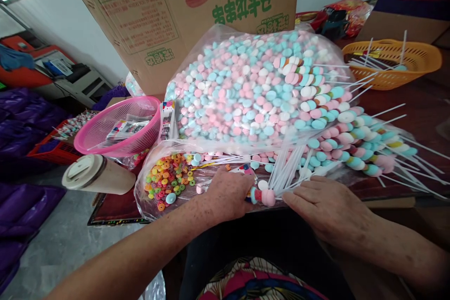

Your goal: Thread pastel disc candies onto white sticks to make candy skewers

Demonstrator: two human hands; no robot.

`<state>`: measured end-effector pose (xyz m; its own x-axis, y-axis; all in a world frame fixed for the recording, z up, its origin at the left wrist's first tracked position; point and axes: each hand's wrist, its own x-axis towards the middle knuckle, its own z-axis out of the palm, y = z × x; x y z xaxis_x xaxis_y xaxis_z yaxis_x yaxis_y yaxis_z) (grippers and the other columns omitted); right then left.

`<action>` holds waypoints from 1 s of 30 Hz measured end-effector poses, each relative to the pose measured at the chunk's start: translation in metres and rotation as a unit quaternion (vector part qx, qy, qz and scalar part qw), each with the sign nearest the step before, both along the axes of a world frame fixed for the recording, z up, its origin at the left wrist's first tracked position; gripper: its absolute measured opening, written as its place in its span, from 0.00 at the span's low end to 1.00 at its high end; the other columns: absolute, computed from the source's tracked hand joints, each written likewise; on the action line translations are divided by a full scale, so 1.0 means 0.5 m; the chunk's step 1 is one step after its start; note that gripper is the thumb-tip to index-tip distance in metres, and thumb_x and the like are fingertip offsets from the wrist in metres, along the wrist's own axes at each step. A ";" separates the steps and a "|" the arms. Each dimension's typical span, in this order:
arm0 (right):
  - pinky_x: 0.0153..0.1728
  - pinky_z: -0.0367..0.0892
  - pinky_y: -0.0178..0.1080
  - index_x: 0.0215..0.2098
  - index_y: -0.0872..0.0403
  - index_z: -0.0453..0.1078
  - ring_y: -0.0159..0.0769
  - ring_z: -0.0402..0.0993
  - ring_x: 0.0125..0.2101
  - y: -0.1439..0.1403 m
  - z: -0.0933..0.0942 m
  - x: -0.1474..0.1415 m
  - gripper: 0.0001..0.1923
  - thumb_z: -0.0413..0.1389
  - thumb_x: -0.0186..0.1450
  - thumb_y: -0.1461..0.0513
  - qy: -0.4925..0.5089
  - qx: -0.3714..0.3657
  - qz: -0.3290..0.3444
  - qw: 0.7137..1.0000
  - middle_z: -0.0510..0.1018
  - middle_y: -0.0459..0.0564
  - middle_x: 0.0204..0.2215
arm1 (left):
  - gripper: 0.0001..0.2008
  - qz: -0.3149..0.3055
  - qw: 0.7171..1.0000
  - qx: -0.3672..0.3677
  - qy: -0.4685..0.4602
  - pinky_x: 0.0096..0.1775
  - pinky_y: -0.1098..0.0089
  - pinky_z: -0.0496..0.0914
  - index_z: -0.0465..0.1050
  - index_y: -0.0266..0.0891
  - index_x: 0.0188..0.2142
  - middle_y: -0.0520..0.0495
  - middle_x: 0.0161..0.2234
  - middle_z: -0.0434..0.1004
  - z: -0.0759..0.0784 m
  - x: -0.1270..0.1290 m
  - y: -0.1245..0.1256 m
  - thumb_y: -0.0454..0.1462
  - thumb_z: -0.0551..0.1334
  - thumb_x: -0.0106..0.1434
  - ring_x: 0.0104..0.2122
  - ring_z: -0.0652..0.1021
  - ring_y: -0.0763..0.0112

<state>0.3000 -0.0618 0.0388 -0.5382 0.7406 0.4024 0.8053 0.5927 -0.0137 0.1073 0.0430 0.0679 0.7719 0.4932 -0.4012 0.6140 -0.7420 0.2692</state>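
Observation:
My left hand (230,194) is closed around a candy skewer (267,198), whose pink, red and blue pieces show past the fingers. My right hand (325,201) pinches by the skewer's white stick end; the fingertips are partly hidden. Bare white sticks (286,168) lie in a bundle just beyond both hands. To the left, ring-shaped candies (165,178) in orange, red, yellow and green lie on clear plastic. Behind, a large clear bag holds pink, blue and white button-shaped candies (242,84). Finished-looking candy skewers (355,136) are piled at the right, sticks pointing outward.
A pink mesh basket (79,138) with printed packets sits at the left, near a lidded cup (116,176) lying on its side. An orange basket (431,58) with sticks stands back right. A tall cardboard box (140,23) rises behind the bag. Purple bags (24,126) lie far left.

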 end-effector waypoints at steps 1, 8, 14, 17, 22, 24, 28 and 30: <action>0.27 0.52 0.39 0.33 0.56 0.67 0.35 0.64 0.22 -0.002 -0.002 0.003 0.12 0.45 0.61 0.73 -0.006 0.009 0.000 1.000 0.71 0.46 0.21 | 0.19 -0.006 1.000 -0.018 -0.016 0.38 0.66 0.64 0.71 0.41 0.40 0.48 0.32 0.76 0.004 -0.005 0.007 0.50 0.63 0.53 0.35 0.75 0.60; 0.28 0.53 0.40 0.37 0.58 0.65 0.34 0.62 0.23 -0.010 0.002 0.009 0.10 0.44 0.64 0.72 0.000 0.061 0.028 0.998 0.70 0.45 0.21 | 0.17 -0.044 0.966 -0.252 -0.041 0.28 0.76 0.60 0.72 0.41 0.37 0.57 0.26 0.68 0.036 -0.030 0.046 0.48 0.66 0.50 0.28 0.70 0.74; 0.28 0.54 0.39 0.34 0.56 0.66 0.33 0.63 0.22 -0.015 0.004 0.008 0.12 0.43 0.63 0.72 -0.003 0.040 0.018 0.999 0.70 0.45 0.21 | 0.10 0.007 0.984 -0.151 -0.098 0.29 0.76 0.59 0.74 0.40 0.33 0.56 0.24 0.70 0.013 -0.022 0.020 0.44 0.63 0.55 0.26 0.70 0.75; 0.28 0.54 0.39 0.33 0.56 0.67 0.33 0.65 0.22 -0.017 0.005 0.013 0.12 0.44 0.62 0.72 0.012 0.008 -0.002 1.000 0.72 0.46 0.22 | 0.10 -0.020 0.989 -0.035 -0.143 0.35 0.72 0.62 0.75 0.41 0.35 0.52 0.29 0.75 0.007 -0.021 0.006 0.42 0.62 0.57 0.31 0.73 0.70; 0.28 0.53 0.40 0.35 0.57 0.68 0.34 0.65 0.23 -0.010 0.013 0.005 0.12 0.44 0.62 0.72 0.002 0.035 0.010 0.999 0.73 0.46 0.22 | 0.10 -0.047 0.996 0.005 -0.082 0.36 0.68 0.64 0.73 0.41 0.35 0.50 0.30 0.77 0.014 -0.005 -0.007 0.43 0.64 0.55 0.32 0.75 0.64; 0.28 0.52 0.40 0.34 0.57 0.68 0.35 0.64 0.22 -0.003 0.012 -0.003 0.12 0.44 0.63 0.71 -0.007 0.046 0.020 0.999 0.72 0.46 0.21 | 0.11 -0.052 0.997 -0.019 -0.057 0.32 0.71 0.64 0.73 0.41 0.33 0.50 0.29 0.77 0.012 0.005 -0.013 0.44 0.64 0.54 0.31 0.75 0.65; 0.27 0.51 0.40 0.31 0.56 0.66 0.35 0.61 0.22 0.012 -0.003 -0.012 0.11 0.44 0.64 0.70 -0.004 0.020 0.033 0.999 0.69 0.45 0.20 | 0.14 -0.021 0.996 -0.076 -0.036 0.32 0.71 0.66 0.73 0.40 0.36 0.49 0.31 0.77 0.002 0.011 -0.010 0.45 0.66 0.53 0.33 0.76 0.63; 0.27 0.51 0.40 0.31 0.56 0.66 0.35 0.62 0.22 0.016 -0.011 -0.009 0.12 0.43 0.63 0.71 0.002 0.009 0.034 0.999 0.69 0.45 0.20 | 0.26 -0.024 0.987 -0.144 -0.074 0.38 0.69 0.67 0.70 0.41 0.46 0.46 0.41 0.77 0.005 0.001 0.009 0.47 0.68 0.48 0.40 0.76 0.60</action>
<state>0.2952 -0.0537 0.0334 -0.5855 0.6942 0.4187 0.7627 0.6467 -0.0059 0.1079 0.0473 0.0705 0.8518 0.3371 -0.4009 0.5188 -0.6485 0.5570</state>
